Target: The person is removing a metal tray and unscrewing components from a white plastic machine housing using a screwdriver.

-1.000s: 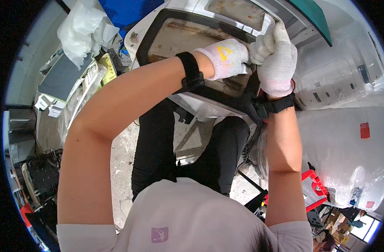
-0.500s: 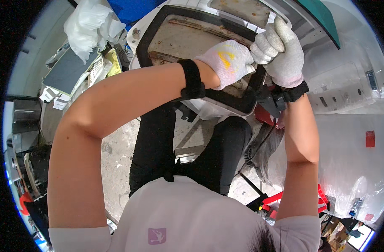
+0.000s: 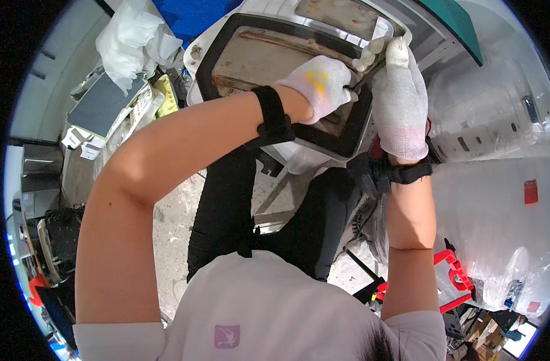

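Note:
Both my hands wear white knit gloves and meet above a white plastic housing point(image 3: 193, 53) with a black rectangular rim point(image 3: 210, 72) around a rust-stained beige panel point(image 3: 287, 53). My left hand point(image 3: 324, 90), its glove stained yellow on the back, is closed at one end of a thin dark rod point(image 3: 366, 77). Around the rod's other end my right hand point(image 3: 400, 99) is closed, its thumb along the top and its fingertips curled on the far side. The rod slants across the rim's right side. What lies inside the left fist is hidden.
A second rusty panel point(image 3: 341, 17) sits at the far edge, beside a green panel point(image 3: 452, 27). Plastic-wrapped white goods point(image 3: 491, 198) stand on the right, with a red-handled object point(image 3: 455, 274) nearby. White bags point(image 3: 136, 42) and a grey-topped box point(image 3: 106, 102) are at left.
My right hand has turned and drawn slightly toward me, uncurling from its fist. The thin dark rod now shows between the hands. My left hand stays nearly in place.

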`<control>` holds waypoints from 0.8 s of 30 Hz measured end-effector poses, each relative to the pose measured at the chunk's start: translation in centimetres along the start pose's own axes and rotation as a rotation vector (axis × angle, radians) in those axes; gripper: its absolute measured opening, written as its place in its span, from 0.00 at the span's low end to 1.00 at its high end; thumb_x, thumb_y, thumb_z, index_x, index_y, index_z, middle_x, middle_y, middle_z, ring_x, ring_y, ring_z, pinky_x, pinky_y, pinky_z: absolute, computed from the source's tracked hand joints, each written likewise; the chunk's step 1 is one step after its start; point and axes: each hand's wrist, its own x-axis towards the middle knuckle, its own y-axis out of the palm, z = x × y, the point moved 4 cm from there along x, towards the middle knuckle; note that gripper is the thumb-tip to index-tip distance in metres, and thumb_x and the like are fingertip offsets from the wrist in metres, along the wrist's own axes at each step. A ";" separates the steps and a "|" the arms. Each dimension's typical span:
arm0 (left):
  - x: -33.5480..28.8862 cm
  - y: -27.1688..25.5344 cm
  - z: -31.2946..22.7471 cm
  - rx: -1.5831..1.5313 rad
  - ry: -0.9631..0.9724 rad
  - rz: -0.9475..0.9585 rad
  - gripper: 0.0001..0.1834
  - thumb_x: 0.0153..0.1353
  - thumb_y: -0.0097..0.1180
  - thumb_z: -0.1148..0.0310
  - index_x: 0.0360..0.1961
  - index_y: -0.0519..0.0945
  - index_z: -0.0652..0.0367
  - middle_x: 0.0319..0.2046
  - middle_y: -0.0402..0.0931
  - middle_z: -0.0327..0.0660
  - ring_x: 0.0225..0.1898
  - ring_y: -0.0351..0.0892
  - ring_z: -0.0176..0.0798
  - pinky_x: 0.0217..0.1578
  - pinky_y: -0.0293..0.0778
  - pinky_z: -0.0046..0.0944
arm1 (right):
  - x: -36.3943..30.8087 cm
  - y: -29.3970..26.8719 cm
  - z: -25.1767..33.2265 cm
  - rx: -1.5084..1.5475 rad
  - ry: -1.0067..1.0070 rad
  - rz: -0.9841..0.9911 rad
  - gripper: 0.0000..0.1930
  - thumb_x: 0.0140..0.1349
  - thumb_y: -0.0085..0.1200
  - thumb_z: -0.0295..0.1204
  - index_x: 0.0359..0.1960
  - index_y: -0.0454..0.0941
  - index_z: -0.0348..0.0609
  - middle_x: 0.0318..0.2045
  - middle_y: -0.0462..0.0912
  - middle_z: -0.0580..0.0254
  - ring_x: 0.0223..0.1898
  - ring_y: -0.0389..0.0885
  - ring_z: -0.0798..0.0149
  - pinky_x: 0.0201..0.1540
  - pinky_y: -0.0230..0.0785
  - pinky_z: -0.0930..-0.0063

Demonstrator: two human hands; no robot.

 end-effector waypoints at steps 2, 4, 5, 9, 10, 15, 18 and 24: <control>0.2 -0.2 0.3 0.094 0.051 0.013 0.20 0.58 0.56 0.55 0.31 0.81 0.65 0.32 0.79 0.54 0.34 0.79 0.56 0.39 0.74 0.46 | -0.5 -0.2 0.2 -0.059 0.016 0.052 0.19 0.72 0.38 0.43 0.40 0.74 0.37 0.32 0.76 0.64 0.34 0.71 0.71 0.43 0.66 0.76; 0.7 -0.8 -0.1 0.140 0.049 0.213 0.20 0.59 0.55 0.54 0.31 0.81 0.64 0.31 0.79 0.54 0.35 0.78 0.56 0.39 0.74 0.45 | -0.3 -0.7 1.0 -0.269 0.045 0.111 0.17 0.72 0.40 0.38 0.44 0.74 0.37 0.35 0.77 0.63 0.39 0.73 0.70 0.48 0.65 0.76; 0.5 -1.3 -0.3 0.103 -0.059 0.187 0.19 0.59 0.54 0.54 0.32 0.80 0.64 0.31 0.79 0.53 0.36 0.77 0.56 0.39 0.73 0.47 | -0.3 -0.7 1.5 -0.487 -0.086 0.211 0.16 0.71 0.40 0.37 0.45 0.74 0.37 0.37 0.78 0.63 0.41 0.74 0.69 0.50 0.64 0.76; 1.0 -0.2 0.2 0.023 0.139 0.156 0.16 0.59 0.53 0.57 0.33 0.79 0.61 0.30 0.78 0.53 0.38 0.76 0.57 0.42 0.71 0.50 | 0.0 -1.1 3.5 -0.730 -0.171 0.424 0.12 0.67 0.46 0.31 0.48 0.74 0.40 0.37 0.81 0.53 0.39 0.80 0.60 0.44 0.69 0.70; 1.0 -0.5 0.0 0.019 0.142 0.156 0.16 0.59 0.53 0.57 0.33 0.79 0.61 0.30 0.78 0.53 0.38 0.76 0.57 0.42 0.71 0.50 | 0.1 -1.9 4.0 -0.850 -0.169 0.463 0.12 0.66 0.47 0.30 0.48 0.75 0.40 0.37 0.82 0.53 0.40 0.80 0.62 0.45 0.69 0.72; 0.9 -1.0 0.1 0.052 0.201 0.191 0.16 0.59 0.51 0.57 0.32 0.79 0.60 0.32 0.78 0.53 0.40 0.76 0.57 0.43 0.70 0.50 | 0.2 -2.3 2.6 -0.866 -0.194 0.372 0.10 0.63 0.53 0.32 0.43 0.79 0.42 0.33 0.83 0.53 0.35 0.82 0.61 0.41 0.71 0.72; 0.8 -0.6 0.9 0.057 0.244 0.174 0.15 0.59 0.52 0.57 0.32 0.79 0.60 0.31 0.78 0.53 0.38 0.76 0.58 0.42 0.71 0.50 | -0.5 -1.1 2.4 -0.912 -0.312 0.263 0.09 0.62 0.54 0.33 0.41 0.81 0.44 0.31 0.82 0.51 0.34 0.82 0.55 0.37 0.72 0.71; 1.3 -5.5 1.2 0.016 -0.007 0.125 0.17 0.60 0.53 0.57 0.37 0.80 0.62 0.30 0.78 0.51 0.32 0.78 0.48 0.38 0.73 0.43 | -1.1 -1.5 2.0 -0.775 -0.270 0.104 0.10 0.62 0.56 0.35 0.41 0.82 0.44 0.31 0.84 0.55 0.34 0.83 0.60 0.38 0.72 0.73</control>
